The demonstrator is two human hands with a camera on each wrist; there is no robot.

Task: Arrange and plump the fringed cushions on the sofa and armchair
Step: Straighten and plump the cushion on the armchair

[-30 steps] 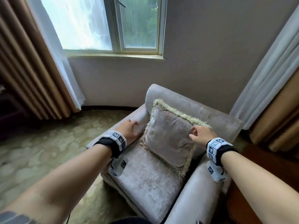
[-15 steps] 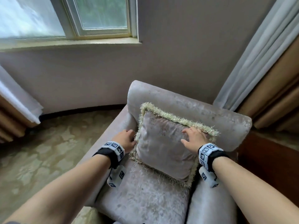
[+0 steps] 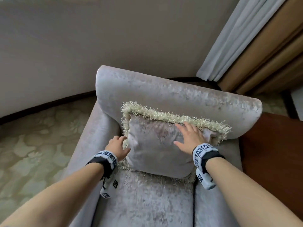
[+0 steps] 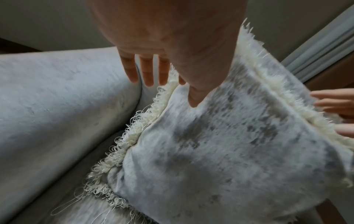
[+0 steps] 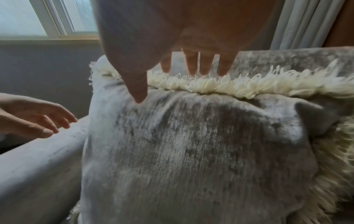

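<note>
Plumping step: the fringed cushion (image 3: 157, 145) leans against the armchair (image 3: 180, 95) backrest, right hand (image 3: 190, 138) flat and spread on its face, left hand (image 3: 117, 147) straight-fingered at its side edge; next likely squeeze inward

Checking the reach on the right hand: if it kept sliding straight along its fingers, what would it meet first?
Probably the fringe on the cushion top edge; the right hand lies flat with fingertips at it. Beyond that, the armchair backrest.

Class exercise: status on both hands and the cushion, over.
Left hand open at cushion side edge. Right hand open, flat on its face. Cushion upright against armchair back. Nothing obstructing.
</note>
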